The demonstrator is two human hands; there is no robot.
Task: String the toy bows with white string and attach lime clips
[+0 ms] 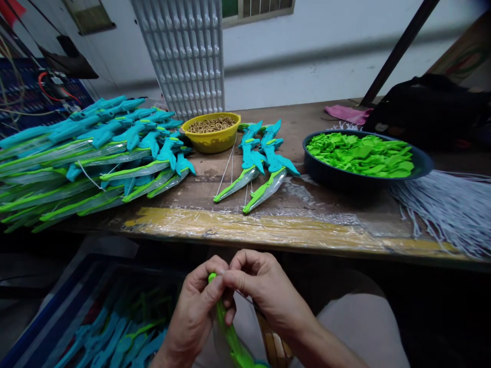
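Observation:
Above my lap, my left hand [197, 304] is wrapped round the upper end of a green toy bow limb [232, 337], whose lower part runs down to the bottom edge of the picture. My right hand [264, 291] is closed at the limb's tip, thumb and fingers pinched against my left fingertips. A thin dark cord shows under my right fingers; what the pinch holds is too small to make out. Two blue and green toy bows with white strings, a nearer one [270, 189] and another [240, 183], lie on the table [299, 230] in front of me.
A large pile of toy bows [115, 148] covers the table's left side. Behind stands a yellow bowl [213, 143] of small brass-coloured pieces. At right are a dark basin [333, 171] of green parts and white strings [452, 209]. A blue crate [42, 327] of parts sits lower left.

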